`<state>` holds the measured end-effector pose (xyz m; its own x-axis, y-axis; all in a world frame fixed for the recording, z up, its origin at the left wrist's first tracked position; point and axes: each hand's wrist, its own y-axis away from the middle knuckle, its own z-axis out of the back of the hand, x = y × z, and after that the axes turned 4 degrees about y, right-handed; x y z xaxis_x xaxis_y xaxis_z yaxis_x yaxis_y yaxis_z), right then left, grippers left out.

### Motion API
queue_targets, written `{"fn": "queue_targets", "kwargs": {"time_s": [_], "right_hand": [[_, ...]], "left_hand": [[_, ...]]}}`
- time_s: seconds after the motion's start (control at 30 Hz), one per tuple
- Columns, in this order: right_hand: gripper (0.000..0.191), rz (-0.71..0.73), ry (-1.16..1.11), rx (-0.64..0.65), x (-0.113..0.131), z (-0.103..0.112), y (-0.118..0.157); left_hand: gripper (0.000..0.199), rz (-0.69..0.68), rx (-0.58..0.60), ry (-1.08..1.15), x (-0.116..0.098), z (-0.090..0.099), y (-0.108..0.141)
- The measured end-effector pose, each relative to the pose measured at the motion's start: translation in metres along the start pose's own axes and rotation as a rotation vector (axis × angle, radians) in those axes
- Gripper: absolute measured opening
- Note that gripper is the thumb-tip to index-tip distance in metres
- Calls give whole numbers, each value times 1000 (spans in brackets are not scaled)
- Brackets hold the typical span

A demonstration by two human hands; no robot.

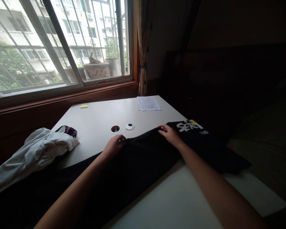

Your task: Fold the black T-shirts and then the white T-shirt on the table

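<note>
A long black garment [138,165] lies across the white table [97,114], running from the lower left to the right side. White lettering and a yellow patch mark its right end. My left hand [114,143] pinches the garment's far edge near the middle. Farther right, my right hand [169,133] holds the same edge beside the lettering, thumb and fingers close together. Between both hands the edge is stretched nearly straight.
A crumpled white cloth [47,143] and a dark patterned piece [68,131] lie at the left. Papers [149,103], a yellow note [84,106], a round hole [115,128] and a white ring-shaped cover [129,127] are beyond the garment. A barred window stands behind.
</note>
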<state>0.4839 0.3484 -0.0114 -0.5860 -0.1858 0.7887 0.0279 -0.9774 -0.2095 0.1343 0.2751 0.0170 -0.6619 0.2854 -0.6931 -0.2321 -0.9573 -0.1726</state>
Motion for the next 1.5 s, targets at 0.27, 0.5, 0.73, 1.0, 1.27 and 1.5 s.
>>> {"fn": "queue_targets", "kwargs": {"time_s": [0.27,0.5,0.73,1.0,1.27,1.5], "right_hand": [[15,48,96,6,5,0,5],[18,71,98,6,4,-1,7],[22,103,123,32,7,1,9],[26,8,158,64,3,1,-9],[22,-182,402,164,12,-4,-33],[12,-154,285,131,20,-5,-36]], "left_hand": [[16,-255,-120,-85,5,-7,21],[18,-307,-132,-153,11,-12,25],[18,-318,-130,-229,9,-14,26],[15,-120,-66,-381,0,-9,7],[24,44,57,-262,-9,-8,-11],[14,43,64,-144,-10,-13,-29]]}}
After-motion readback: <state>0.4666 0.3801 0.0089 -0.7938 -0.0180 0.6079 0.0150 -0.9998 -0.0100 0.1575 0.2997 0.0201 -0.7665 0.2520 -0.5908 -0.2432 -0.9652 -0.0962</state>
